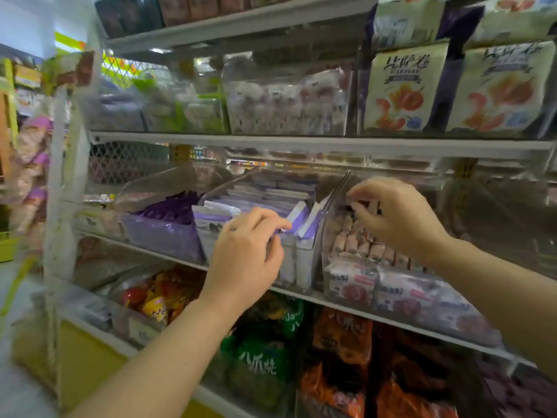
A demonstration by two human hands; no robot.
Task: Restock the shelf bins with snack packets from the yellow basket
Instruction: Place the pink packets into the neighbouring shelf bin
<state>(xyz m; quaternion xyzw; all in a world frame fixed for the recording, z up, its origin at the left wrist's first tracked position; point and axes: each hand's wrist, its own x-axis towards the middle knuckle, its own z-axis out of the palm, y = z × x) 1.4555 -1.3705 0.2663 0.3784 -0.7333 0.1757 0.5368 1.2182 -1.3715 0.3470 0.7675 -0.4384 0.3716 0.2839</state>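
On the middle shelf stands a clear bin [304, 260] full of purple-and-white snack packets [262, 193] set upright. My left hand [247, 254] rests at its front, fingers pinched on the top edge of a purple-and-white packet [297, 214]. My right hand [394, 215] hovers over the neighbouring clear bin [328, 236], which holds small pink-and-white wrapped snacks [355, 244]; its fingertips are pinched together, perhaps on a small dark item, though blur hides it. A sliver of the yellow basket [6, 245] shows at the far left edge.
A bin of dark purple packets [168, 212] sits left of the middle bin. Large white snack bags [404, 89] fill the shelf above. Green bags [265, 354] and orange bags [343, 339] lie on the shelf below. The white shelf post [60, 206] stands at left.
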